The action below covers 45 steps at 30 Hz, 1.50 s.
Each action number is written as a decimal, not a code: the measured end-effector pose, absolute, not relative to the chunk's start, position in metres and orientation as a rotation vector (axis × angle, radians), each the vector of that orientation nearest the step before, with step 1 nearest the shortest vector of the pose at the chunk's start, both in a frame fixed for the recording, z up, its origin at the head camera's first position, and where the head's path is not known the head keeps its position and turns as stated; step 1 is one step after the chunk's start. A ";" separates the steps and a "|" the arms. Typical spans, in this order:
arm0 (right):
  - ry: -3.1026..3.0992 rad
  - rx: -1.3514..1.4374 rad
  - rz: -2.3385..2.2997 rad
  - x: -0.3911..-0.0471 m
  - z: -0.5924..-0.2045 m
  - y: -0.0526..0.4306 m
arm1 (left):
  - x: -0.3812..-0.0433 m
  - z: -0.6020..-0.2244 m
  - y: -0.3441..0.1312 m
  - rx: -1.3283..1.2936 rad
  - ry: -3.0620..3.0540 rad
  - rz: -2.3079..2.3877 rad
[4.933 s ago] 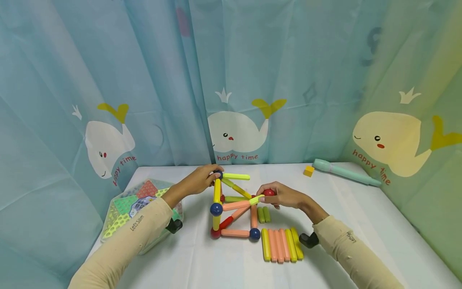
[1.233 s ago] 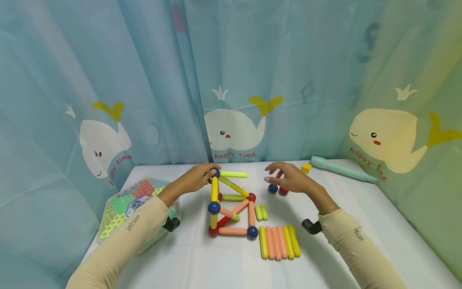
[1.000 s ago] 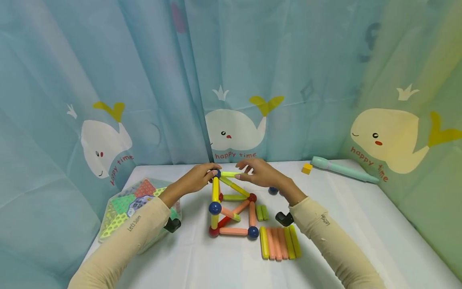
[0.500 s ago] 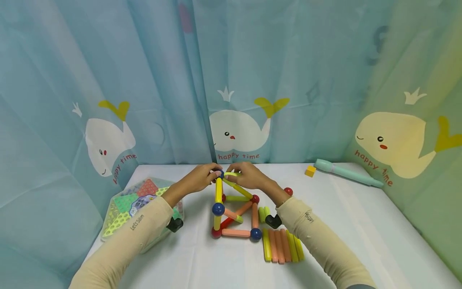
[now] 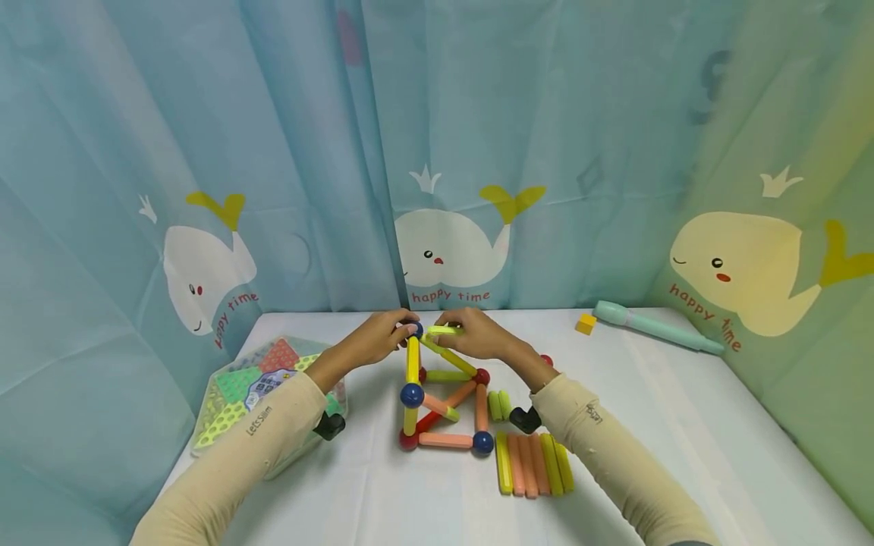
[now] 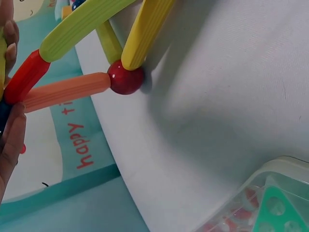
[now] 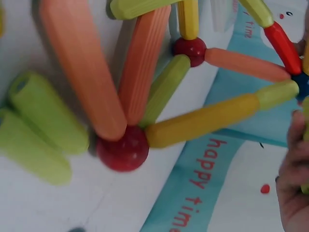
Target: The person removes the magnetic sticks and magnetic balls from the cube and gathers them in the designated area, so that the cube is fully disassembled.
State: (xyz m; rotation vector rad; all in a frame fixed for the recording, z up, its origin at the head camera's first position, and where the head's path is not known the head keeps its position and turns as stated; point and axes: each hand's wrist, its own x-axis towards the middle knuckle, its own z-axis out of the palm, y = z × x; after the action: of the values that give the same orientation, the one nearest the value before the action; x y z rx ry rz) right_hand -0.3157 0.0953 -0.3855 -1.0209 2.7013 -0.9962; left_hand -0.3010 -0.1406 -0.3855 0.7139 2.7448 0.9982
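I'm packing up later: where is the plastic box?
In the head view, the plastic box stands at the left of the table, partly behind the left sleeve, left of the stick frame.

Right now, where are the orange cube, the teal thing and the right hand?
Orange cube (image 5: 584, 327): head view, near face.
Teal thing (image 5: 658, 330): head view, middle of its length.
Right hand (image 5: 474, 332): head view, back of hand.

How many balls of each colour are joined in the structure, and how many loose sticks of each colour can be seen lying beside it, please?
Blue balls: 3
Red balls: 3
Loose yellow sticks: 3
Loose orange sticks: 3
Loose green sticks: 2
Total: 14
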 end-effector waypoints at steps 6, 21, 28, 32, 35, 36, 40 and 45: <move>2.619 -1.059 -1.072 -0.300 -0.380 0.139 | -0.299 -0.387 -0.140 0.703 2.739 1.004; 2.718 -0.721 -0.953 -0.258 -0.405 0.272 | -0.298 -0.385 -0.142 0.684 2.725 1.027; 2.518 -0.678 -0.961 -0.229 -0.441 0.296 | -0.300 -0.386 -0.141 0.694 2.708 1.038; 2.405 -0.654 -0.972 -0.214 -0.456 0.298 | -0.300 -0.385 -0.140 0.688 2.712 1.038; 2.389 -0.640 -0.969 -0.206 -0.462 0.296 | -0.300 -0.385 -0.140 0.682 2.718 1.032; 2.396 -0.632 -0.961 -0.203 -0.464 0.296 | -0.299 -0.385 -0.140 0.680 2.720 1.030; 2.454 -0.611 -0.932 -0.195 -0.465 0.293 | -0.299 -0.384 -0.139 0.676 2.718 1.026; 2.473 -0.621 -0.899 -0.191 -0.463 0.289 | -0.298 -0.384 -0.138 0.669 2.719 1.017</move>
State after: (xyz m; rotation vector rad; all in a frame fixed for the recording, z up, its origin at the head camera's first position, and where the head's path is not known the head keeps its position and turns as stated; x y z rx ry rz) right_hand -0.1910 0.2894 -0.4632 -0.6208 2.4733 -0.8994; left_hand -0.2975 -0.1383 -0.3838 0.6685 2.7194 1.0168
